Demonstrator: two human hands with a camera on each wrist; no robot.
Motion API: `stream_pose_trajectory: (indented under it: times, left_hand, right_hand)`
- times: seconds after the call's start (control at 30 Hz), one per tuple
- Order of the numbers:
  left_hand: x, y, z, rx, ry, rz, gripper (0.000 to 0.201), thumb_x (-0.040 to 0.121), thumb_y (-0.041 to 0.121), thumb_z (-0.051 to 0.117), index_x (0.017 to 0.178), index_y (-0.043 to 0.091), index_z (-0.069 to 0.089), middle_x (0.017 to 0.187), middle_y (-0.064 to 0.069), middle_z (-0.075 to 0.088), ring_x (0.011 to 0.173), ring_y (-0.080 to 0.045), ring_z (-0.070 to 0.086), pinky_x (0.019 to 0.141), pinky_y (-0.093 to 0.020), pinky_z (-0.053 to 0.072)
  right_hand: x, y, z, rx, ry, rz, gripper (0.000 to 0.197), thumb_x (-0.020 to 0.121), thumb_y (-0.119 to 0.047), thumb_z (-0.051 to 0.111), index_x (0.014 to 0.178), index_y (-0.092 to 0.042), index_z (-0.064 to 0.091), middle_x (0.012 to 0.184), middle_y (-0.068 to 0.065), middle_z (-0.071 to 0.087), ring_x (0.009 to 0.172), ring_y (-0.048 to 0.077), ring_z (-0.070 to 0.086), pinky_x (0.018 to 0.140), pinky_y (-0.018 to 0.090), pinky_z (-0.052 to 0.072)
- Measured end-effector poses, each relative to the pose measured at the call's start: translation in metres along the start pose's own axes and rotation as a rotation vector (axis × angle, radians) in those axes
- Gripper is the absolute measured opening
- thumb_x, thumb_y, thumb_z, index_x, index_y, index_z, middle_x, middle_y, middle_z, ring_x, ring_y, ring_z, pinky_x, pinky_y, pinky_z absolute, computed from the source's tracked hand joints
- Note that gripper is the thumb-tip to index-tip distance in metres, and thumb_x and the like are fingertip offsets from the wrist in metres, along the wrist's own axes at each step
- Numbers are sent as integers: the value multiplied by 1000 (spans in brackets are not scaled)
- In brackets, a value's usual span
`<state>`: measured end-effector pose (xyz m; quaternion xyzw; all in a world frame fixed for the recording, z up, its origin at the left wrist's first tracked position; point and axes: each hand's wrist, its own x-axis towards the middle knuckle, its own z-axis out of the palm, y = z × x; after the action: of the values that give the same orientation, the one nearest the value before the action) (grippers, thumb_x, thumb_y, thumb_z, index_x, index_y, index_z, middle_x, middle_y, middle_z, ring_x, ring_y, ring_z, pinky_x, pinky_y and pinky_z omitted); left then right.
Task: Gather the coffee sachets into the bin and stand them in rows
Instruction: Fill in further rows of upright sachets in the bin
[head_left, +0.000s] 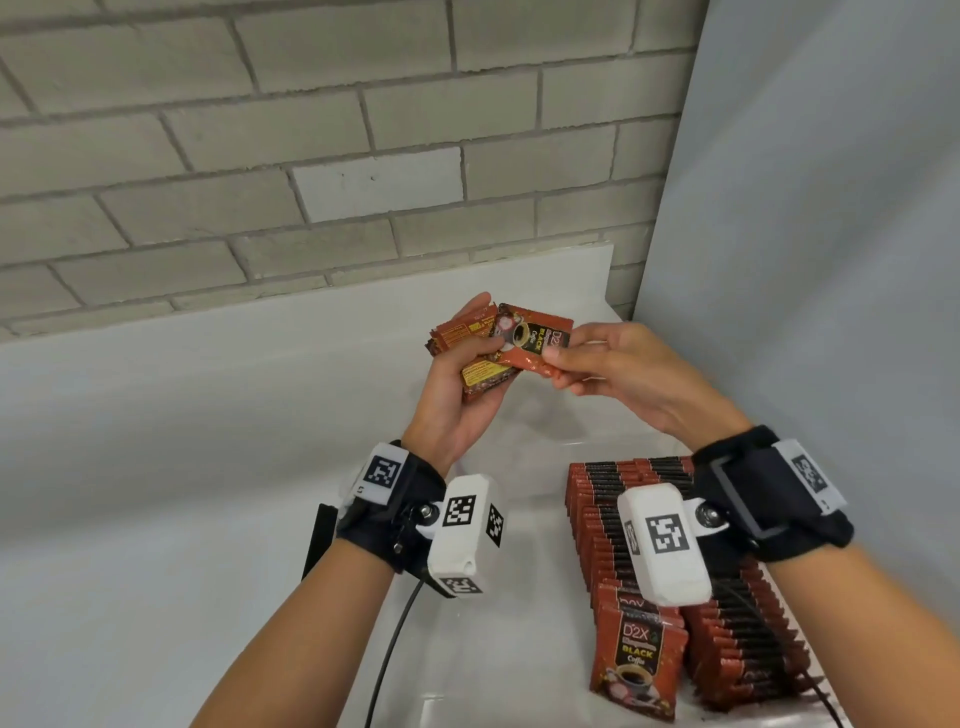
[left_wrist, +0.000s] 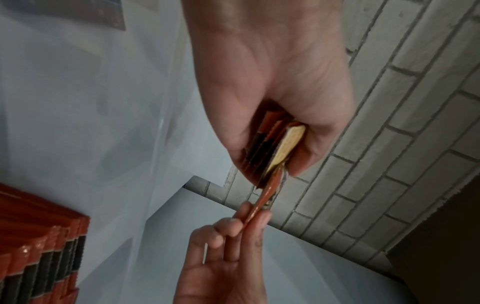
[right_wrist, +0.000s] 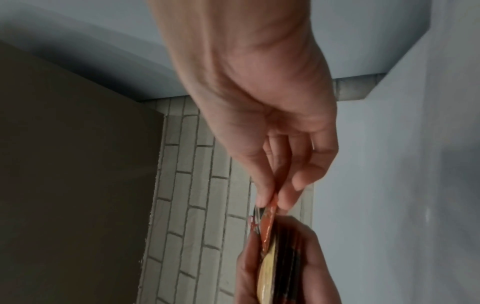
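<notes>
- So we've got our left hand (head_left: 457, 395) up in front of us, palm toward us, fingers and thumb wrapped around a small stack of sachets (head_left: 475, 358). The stack is fanned a bit; some show the yellow-panel back.
- Our right hand (head_left: 618, 374) is pinching the top sachet (head_left: 530, 338) at its right edge, thumb on the printed face and fingers behind. That one faces us, turned sideways, with "BLACK Coffee" readable. Its left end sits under the left thumb, so both hands are on it.
- From the left wrist view it's all edge-on: the stack (left_wrist: 267, 152) clamped in the fist, and the single sachet (left_wrist: 262, 203) sticking out toward the right fingertips (left_wrist: 259, 222) squeezing it.
- The right wrist view shows the same from the other side: thumb and fingers closed on the sachet's orange edge (right_wrist: 270, 216), and the left hand (right_wrist: 285, 267) below with the bundle.
- All of this is held in the air above the clear bin (head_left: 467, 649), not touching it.
- Down in the bin on our right, rows of sachets (head_left: 727, 623) stand on edge, packed tight, in at least two rows side by side.
- One front sachet (head_left: 636, 667) at the near end faces us, leaning slightly against the row.
- Behind it all there's a grey brick wall (head_left: 260, 156) and a white table (head_left: 156, 441) under the bin.
</notes>
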<state>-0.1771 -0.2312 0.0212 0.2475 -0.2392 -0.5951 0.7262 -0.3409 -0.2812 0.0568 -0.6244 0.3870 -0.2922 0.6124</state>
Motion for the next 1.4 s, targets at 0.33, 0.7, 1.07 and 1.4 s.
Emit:
stream_pose_trajectory:
  times: [0.33,0.7,1.07,1.4]
  left_hand:
    - [0,1,5,-98,138,-82,19,90,5,54,106,13,60,85,-6,62,75,-19,60,80,-30,50]
    - [-5,-3,10,-18,89,-133,24,93,4,47,110,12,62,96,-12,61,85,-24,61,79,-32,54]
    - [-8,-5,11,68,-52,-162,38,89,-9,41,112,14,62,101,-9,64,85,-23,66,82,-32,57]
    - [-15,-13,16,263,-232,-244,47,81,-10,58,119,17,61,103,-2,70,90,-17,68,78,-30,57]
  right_hand:
    - [-77,-39,-34,-810,-357,-111,15,91,-25,61,99,-26,74,92,-15,73,87,-2,65,82,16,47]
    - [-134,25,-18,-1096,-408,73,14,87,-29,69,80,-40,70,76,-23,62,77,-12,57,76,13,40]
    - [-151,40,-1,-1159,-381,43,6,88,-30,67,84,-33,64,87,-10,62,77,-6,51,66,8,37]
    - [-151,61,-7,-1100,-339,9,25,85,-35,69,71,-43,50,88,-22,52,94,-3,46,79,13,38]
